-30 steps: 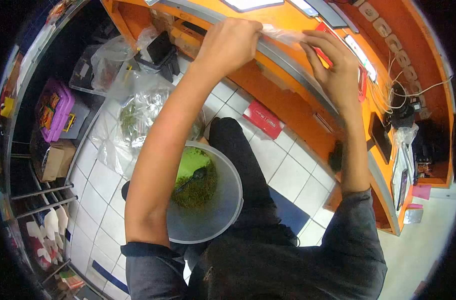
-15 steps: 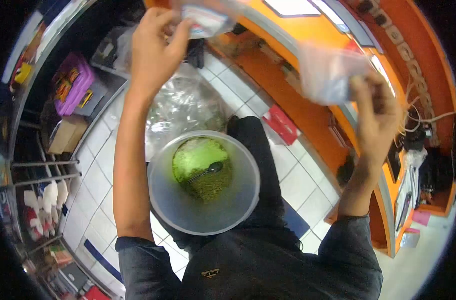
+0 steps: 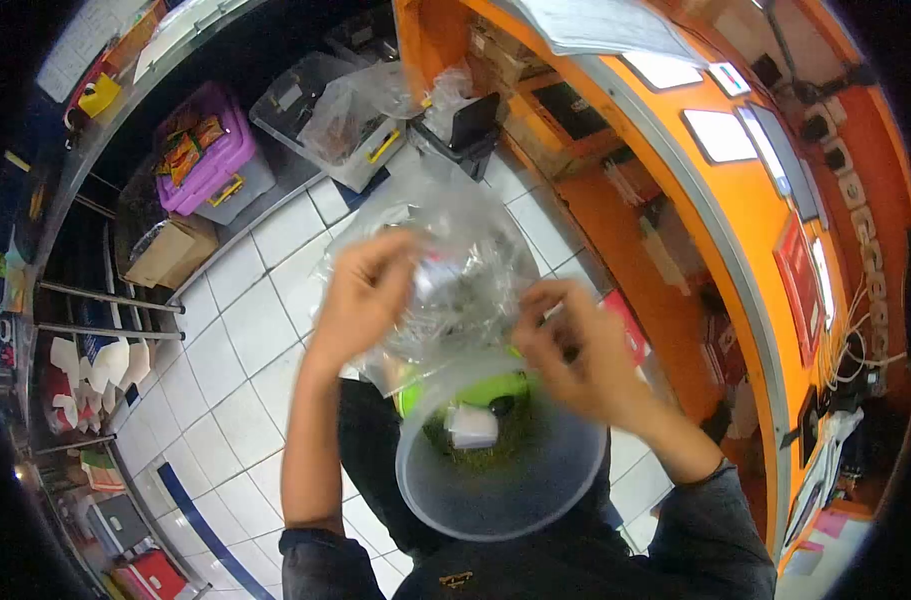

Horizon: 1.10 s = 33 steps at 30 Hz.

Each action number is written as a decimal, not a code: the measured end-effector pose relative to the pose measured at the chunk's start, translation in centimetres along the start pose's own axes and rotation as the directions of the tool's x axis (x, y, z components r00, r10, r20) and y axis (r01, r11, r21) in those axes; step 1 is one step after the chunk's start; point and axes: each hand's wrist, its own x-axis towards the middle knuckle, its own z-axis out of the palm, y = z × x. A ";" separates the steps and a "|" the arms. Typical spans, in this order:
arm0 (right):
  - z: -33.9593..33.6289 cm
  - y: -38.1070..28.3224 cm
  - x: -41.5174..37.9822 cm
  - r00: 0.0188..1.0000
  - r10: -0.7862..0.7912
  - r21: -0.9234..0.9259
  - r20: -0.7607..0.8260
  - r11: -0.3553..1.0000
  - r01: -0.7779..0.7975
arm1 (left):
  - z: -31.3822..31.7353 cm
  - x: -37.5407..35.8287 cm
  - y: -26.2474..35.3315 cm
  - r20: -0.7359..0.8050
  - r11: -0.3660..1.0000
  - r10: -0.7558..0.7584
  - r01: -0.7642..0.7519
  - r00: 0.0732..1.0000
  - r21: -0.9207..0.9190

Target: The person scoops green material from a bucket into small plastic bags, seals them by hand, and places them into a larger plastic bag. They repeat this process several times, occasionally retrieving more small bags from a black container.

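Note:
My left hand (image 3: pixel 370 295) is closed on a small clear packet with a white label (image 3: pixel 437 274), blurred, above a large clear plastic bag (image 3: pixel 445 205). My right hand (image 3: pixel 580 355) has curled fingers over the back right of a translucent bucket (image 3: pixel 500 515); whether it pinches thin plastic is unclear. Inside the bucket lie bright green material, darker green-brown bits (image 3: pixel 485 458), a white object (image 3: pixel 472 427) and a dark spoon (image 3: pixel 501 405), partly hidden. The bucket stands between the person's legs, and the bag spreads on the floor behind it.
An orange counter (image 3: pixel 715 190) with tablets and papers runs along the right. At the left are a purple-lidded box (image 3: pixel 207 145), a cardboard box (image 3: pixel 172 253) and metal racks. A grey bin with plastic (image 3: pixel 360 155) stands at the back, on white floor tiles (image 3: pixel 245 435).
Both hands have come down and closer together, from high over the counter side to the bag and bucket. A white object now lies in the bucket. The view has shifted, and the right hand's packet is gone.

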 end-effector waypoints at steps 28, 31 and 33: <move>10.3 46.9 62.7 0.717 0.486 -0.861 0.501 0.368 0.352 | -0.6 -9.2 -3.9 0.217 0.786 -0.577 0.608 0.787 -0.113; 13.7 53.1 63.4 0.680 0.499 -0.834 0.537 0.432 0.343 | -1.2 -7.8 -3.5 0.242 0.666 -0.708 0.741 0.663 -0.081; 16.0 58.9 66.9 0.650 0.502 -0.812 0.571 0.464 0.355 | -1.5 -6.8 -3.5 0.232 0.634 -0.734 0.766 0.639 -0.102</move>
